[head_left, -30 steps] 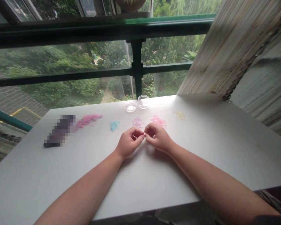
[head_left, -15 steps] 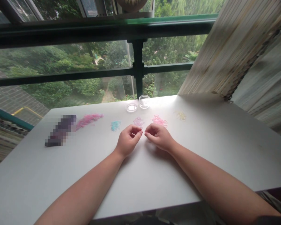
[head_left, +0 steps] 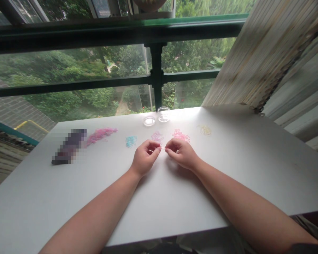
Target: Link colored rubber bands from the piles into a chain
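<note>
So the biggest thing here is one white counter (head_left: pixel 137 215), filling most of the lower view. Behind it there's one window with a chunky dark green frame (head_left: pixel 156 67), trees outside. A streaky pale curtain (head_left: pixel 235 67) hangs on the right side.

Next up, two bare forearms reach in from the near edge. Left hand (head_left: pixel 146 158) and right hand (head_left: pixel 182 152) are close together around the middle of the counter, both pinched narrow, thumb against fingers.

Over on the far left is one dark slab-ish item (head_left: pixel 69 146), totally pixelated, so any label on it is unreadable. Right beside it is a long pink heap (head_left: pixel 102 135), the biggest of five color piles. Then there's a brighter pink pile (head_left: pixel 181 135) just past the right hand and partly hidden by it. Couldn't count single pieces in any pile, way too tangled.

Two clear round containers at the back, just beside each other: a taller one (head_left: pixel 163 119) and a shallow one (head_left: pixel 149 121).

Smaller piles: one lilac (head_left: pixel 157 136), one pale yellow (head_left: pixel 205 129) off to the right, one teal (head_left: pixel 131 141) on the left.

Tiniest of all: one thin pale strand (head_left: pixel 163 148) stretched between both sets of fingertips, each hand gripping an end.
</note>
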A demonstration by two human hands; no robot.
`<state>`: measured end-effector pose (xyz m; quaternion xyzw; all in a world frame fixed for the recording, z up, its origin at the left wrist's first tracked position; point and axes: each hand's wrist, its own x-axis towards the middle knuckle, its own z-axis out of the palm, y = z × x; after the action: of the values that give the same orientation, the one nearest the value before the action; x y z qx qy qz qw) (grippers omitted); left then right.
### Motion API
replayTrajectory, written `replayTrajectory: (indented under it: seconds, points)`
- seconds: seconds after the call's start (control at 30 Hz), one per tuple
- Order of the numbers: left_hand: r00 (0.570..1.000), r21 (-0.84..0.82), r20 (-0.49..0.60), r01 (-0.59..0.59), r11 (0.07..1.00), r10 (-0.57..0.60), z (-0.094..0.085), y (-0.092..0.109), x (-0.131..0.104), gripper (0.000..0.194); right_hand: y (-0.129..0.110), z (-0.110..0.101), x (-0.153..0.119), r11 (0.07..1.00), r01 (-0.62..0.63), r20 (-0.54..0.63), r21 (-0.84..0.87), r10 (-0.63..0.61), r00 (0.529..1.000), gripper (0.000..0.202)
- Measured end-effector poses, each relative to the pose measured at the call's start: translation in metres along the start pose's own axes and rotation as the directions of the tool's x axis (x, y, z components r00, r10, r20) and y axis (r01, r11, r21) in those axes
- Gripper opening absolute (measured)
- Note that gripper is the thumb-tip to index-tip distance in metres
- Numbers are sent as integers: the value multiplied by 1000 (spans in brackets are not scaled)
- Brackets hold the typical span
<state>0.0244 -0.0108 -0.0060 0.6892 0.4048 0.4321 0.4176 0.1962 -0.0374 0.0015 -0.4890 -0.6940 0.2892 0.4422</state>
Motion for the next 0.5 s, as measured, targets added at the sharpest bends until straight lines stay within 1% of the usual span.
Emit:
replayTrajectory:
  seconds: [0.27,0.5]
  points:
    - [1000,7,7,2,1000,-2,0,-1,1,19,0,-1,0,1000,10,-30,-26,-11,999,2]
    - [1000,0,5,3,1000,-3,0,1,0,19,0,-2,0,998,14,-33,-60,-16,999,3]
